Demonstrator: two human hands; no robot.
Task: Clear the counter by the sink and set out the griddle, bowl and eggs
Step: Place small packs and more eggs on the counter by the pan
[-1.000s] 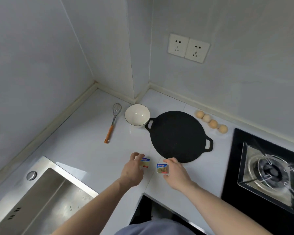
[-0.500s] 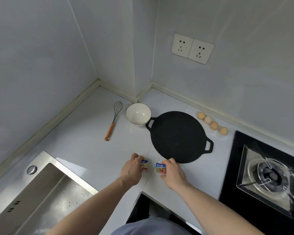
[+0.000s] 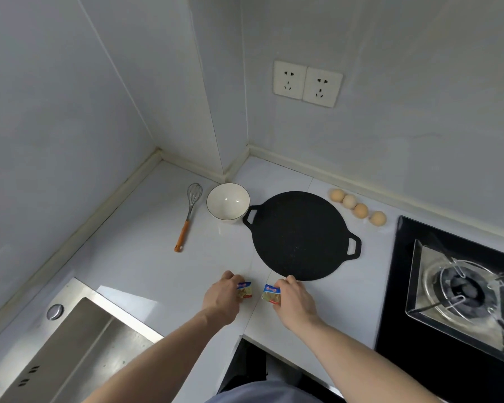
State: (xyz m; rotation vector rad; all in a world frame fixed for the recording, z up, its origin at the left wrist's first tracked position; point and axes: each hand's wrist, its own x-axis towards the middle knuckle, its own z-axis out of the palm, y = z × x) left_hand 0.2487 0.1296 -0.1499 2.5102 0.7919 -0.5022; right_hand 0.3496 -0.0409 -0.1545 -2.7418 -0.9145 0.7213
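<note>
My left hand [image 3: 220, 298] pinched one little packet [image 3: 245, 290], right hand [image 3: 293, 299] pinched another packet [image 3: 271, 292], both just in front of the griddle [image 3: 300, 234]. Bowl [image 3: 228, 201] sat touching its left handle, eggs [image 3: 357, 207] lined up behind on the counter [image 3: 146, 257].

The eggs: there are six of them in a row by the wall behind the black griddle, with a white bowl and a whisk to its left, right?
Not quite: the head view shows four eggs, not six. They do lie in a row by the wall behind the black griddle, with the white bowl and whisk to its left.
</note>
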